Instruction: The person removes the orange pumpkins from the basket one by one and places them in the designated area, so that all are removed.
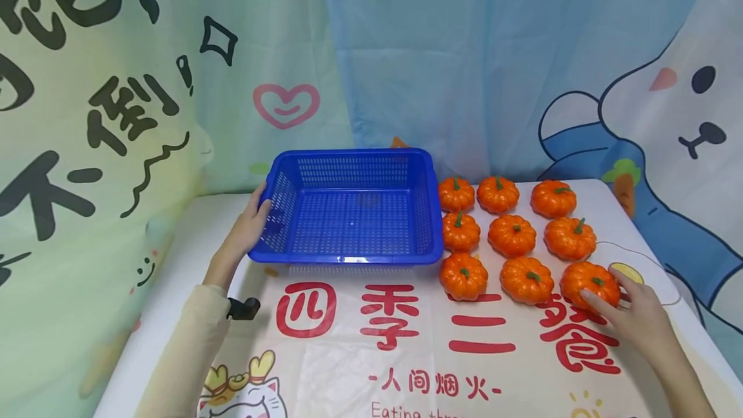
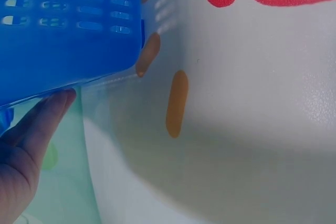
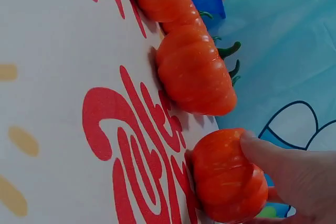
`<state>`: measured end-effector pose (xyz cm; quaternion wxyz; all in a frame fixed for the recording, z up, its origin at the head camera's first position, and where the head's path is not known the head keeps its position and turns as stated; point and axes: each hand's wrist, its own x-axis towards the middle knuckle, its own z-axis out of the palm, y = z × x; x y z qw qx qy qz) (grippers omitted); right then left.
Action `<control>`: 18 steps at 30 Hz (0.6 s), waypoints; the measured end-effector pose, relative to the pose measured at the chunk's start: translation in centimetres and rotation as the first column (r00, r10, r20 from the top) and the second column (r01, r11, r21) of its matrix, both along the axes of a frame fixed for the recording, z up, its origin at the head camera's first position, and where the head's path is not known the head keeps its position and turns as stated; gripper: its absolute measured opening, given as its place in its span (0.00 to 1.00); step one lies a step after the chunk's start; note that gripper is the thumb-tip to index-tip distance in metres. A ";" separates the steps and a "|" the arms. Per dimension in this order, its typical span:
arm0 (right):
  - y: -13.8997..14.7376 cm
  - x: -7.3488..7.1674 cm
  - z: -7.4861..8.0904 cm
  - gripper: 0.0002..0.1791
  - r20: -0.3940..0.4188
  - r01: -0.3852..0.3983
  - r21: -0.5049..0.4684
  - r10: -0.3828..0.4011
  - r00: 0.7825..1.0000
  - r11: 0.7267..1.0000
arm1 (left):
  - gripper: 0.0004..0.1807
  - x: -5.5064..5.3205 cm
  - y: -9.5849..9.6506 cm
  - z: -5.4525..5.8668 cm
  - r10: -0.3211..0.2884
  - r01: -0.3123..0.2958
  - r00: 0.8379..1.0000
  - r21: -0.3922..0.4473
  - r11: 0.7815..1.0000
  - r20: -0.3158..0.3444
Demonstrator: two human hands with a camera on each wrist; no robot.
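Note:
A blue plastic basket [image 1: 351, 260] with slotted walls sits near the back of the table. My left hand [image 1: 251, 223] rests against its left side, with straight fingers touching the wall just below the rim; in the left wrist view, fingertips [image 2: 65, 98] meet the blue plastic. To the basket's right, small orange pumpkins with green stems stand in three rows of three. My right hand [image 1: 641, 311] holds the front right pumpkin [image 1: 589, 284], thumb on the near side and fingers round the far side. In the right wrist view, the thumb presses this pumpkin [image 3: 226, 177], and part of the fingers is hidden behind it.
Beside the held pumpkin is the front middle pumpkin [image 1: 527, 280]. A thin pale cord [image 1: 638, 251] curves over the right side of the table. The printed tablecloth [image 1: 331, 366] covers the front, and a patterned curtain [image 1: 406, 82] hangs behind.

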<state>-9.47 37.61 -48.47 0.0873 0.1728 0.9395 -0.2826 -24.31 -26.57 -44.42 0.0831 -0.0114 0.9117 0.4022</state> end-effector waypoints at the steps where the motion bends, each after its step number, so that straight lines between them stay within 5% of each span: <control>1: 0.0 0.1 -0.1 0.51 -0.008 0.000 0.005 0.000 1.000 1.000 | 0.33 0.1 0.0 0.0 0.000 0.000 1.000 0.000 1.000 0.002; 7: -0.6 0.2 0.7 0.52 -0.036 0.007 0.011 -0.007 0.999 1.000 | 0.34 0.4 -0.2 0.1 -0.010 0.010 1.000 -0.034 0.999 -0.009; 11: -2.4 -0.6 2.3 0.53 -0.139 0.036 0.082 -0.024 0.990 0.996 | 0.39 0.6 -0.6 0.6 0.002 -0.011 0.998 -0.130 0.992 -0.070; 15: -5.7 -2.6 4.7 0.49 -0.252 -0.033 0.223 0.091 0.964 0.974 | 0.41 0.7 0.0 1.4 -0.004 -0.053 0.981 -0.287 0.956 -0.196; 18: -9.0 -5.5 6.6 0.46 -0.285 -0.146 0.311 0.238 0.928 0.939 | 0.40 0.5 1.6 2.4 -0.041 -0.092 0.952 -0.413 0.906 -0.303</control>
